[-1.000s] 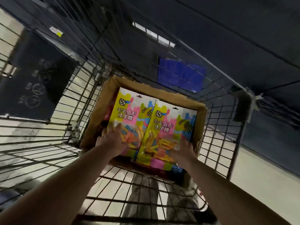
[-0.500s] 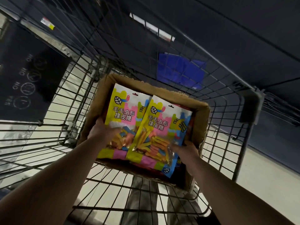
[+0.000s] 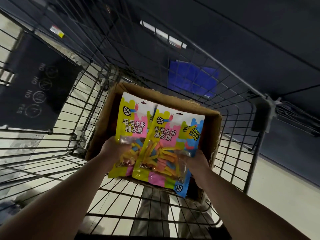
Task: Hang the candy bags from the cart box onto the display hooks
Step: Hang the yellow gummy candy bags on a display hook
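Observation:
Two bright candy bags, yellow, pink and blue with a clear window of gummy worms, are held above an open cardboard box in the wire cart. My left hand grips the lower left side of the left candy bag. My right hand grips the lower right side of the right candy bag, which overlaps the left one. Both bags are lifted and tilted toward me, hang holes at their far ends. The box's inside is mostly hidden by the bags. No display hooks are in view.
The wire cart surrounds the box on all sides; its rim runs along the far right. A dark sign panel with chalk-like marks hangs on the cart's left. A blue item lies beyond the mesh. Pale floor and trouser legs show below.
Both hands have raised the two bags out of the box and drawn them closer to me; the bags now stand higher above the box's rim.

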`<state>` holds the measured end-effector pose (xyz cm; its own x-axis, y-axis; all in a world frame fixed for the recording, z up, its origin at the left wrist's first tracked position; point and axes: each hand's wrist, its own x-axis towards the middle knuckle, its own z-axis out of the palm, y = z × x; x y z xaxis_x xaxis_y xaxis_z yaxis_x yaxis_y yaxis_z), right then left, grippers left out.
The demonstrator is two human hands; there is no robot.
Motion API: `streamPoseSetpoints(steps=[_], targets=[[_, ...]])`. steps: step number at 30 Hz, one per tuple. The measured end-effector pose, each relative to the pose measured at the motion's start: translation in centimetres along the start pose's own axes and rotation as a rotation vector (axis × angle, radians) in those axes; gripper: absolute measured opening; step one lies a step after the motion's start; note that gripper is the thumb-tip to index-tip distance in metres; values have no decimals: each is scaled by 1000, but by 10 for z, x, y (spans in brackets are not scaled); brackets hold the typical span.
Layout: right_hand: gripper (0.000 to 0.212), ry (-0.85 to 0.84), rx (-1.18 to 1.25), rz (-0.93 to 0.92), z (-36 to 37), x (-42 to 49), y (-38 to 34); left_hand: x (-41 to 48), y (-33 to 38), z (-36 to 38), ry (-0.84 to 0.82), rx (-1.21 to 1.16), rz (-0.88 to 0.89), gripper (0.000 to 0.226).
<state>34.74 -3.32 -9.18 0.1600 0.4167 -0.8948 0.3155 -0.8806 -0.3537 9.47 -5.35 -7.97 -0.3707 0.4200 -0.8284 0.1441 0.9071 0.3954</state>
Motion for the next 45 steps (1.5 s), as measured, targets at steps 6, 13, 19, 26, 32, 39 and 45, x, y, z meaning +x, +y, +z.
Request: streamPoseSetpoints(steps=[6, 13, 19, 26, 32, 39, 45], targets=[[36, 55, -25, -150, -18, -30, -14, -35, 10, -5, -12, -139, 50, 27], [23, 70, 51, -219, -57, -83, -41, -85, 35, -20, -11, -190, 128, 16], [36, 55, 176, -260, -95, -132, -63, -127, 71, -25, -78, -213, 266, 15], [21, 230, 298, -353, -156, -182, -57, -165, 121, -7, -278, -224, 392, 22], [17, 328, 446, -380, -213, -227, -28, -215, 152, 34, -348, -278, 481, 27], [19, 435, 624, -432, -294, -273, 42, -309, 174, 110, -524, -233, 606, 20], [18, 569, 720, -474, -378, -318, 130, -394, 166, 203, -631, -122, 713, 21]])
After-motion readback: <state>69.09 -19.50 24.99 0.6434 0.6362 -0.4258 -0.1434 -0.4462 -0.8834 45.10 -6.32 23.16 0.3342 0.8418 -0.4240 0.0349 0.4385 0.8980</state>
